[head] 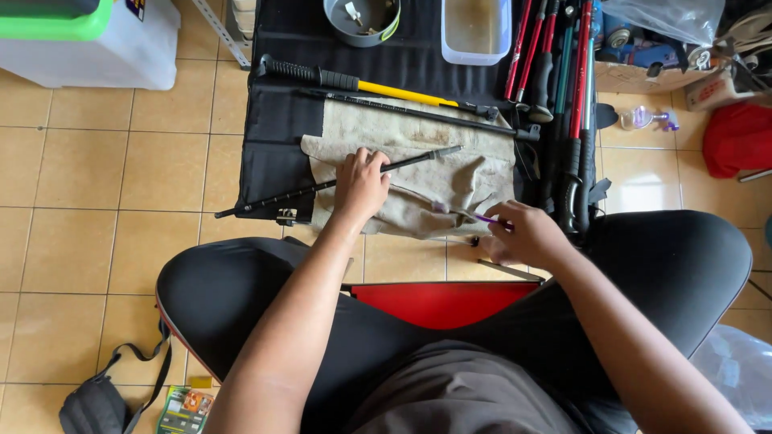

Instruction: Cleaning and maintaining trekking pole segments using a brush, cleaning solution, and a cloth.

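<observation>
gripping black pole (322, 186) w/ left hand (360, 186) on cloth (450, 173); right hand (527, 235) pinches purple tool (487, 219).

Under the left hand (360, 186), the middle stretch of the thin black pole (322, 186) is covered by the fingers, so the grip cannot be read. The right hand (527, 235) hides most of a small purple tool (485, 218); only its tip shows to the left of the fingers, too small to identify. Far above the left hand, the grey round tin (362, 20) and the clear tub (476, 30) are cut by the top edge. Below the left forearm, a dark bag (96, 406) runs off the bottom edge.
</observation>
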